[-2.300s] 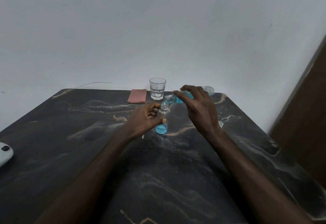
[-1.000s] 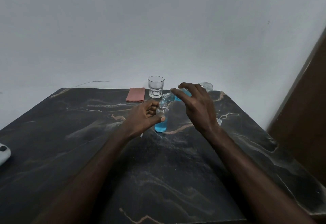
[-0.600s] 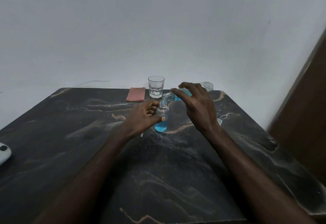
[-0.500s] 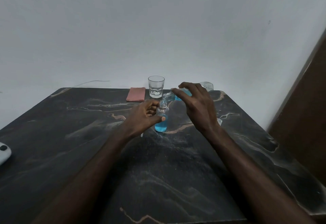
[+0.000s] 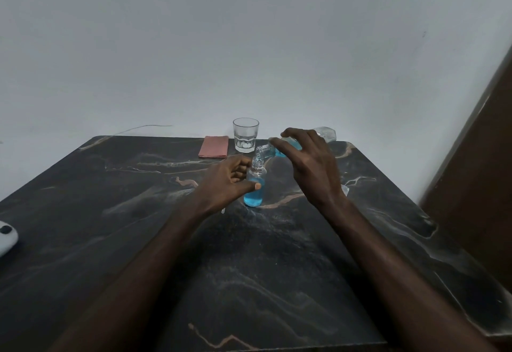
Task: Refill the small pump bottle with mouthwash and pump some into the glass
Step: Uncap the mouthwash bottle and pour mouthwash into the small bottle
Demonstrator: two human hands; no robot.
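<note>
A small clear bottle (image 5: 255, 188) stands upright on the dark marble table (image 5: 138, 213), without its pump, holding blue mouthwash to about half its height. My left hand (image 5: 228, 182) grips its side. My right hand (image 5: 307, 166) holds a larger clear mouthwash bottle (image 5: 267, 152) tipped nearly flat, its open mouth right over the small bottle's neck. Blue liquid shows inside the big bottle under my fingers. An empty clear glass (image 5: 245, 135) stands behind them near the table's far edge.
A folded pink cloth (image 5: 214, 146) lies left of the glass. A white device (image 5: 7, 238) sits at the table's left edge. A small clear piece (image 5: 345, 189) lies on the table behind my right wrist. A white wall is behind, a brown panel at right.
The blue level in the small bottle has risen a little. Both hands and both bottles have kept nearly the same pose; the view has shifted slightly.
</note>
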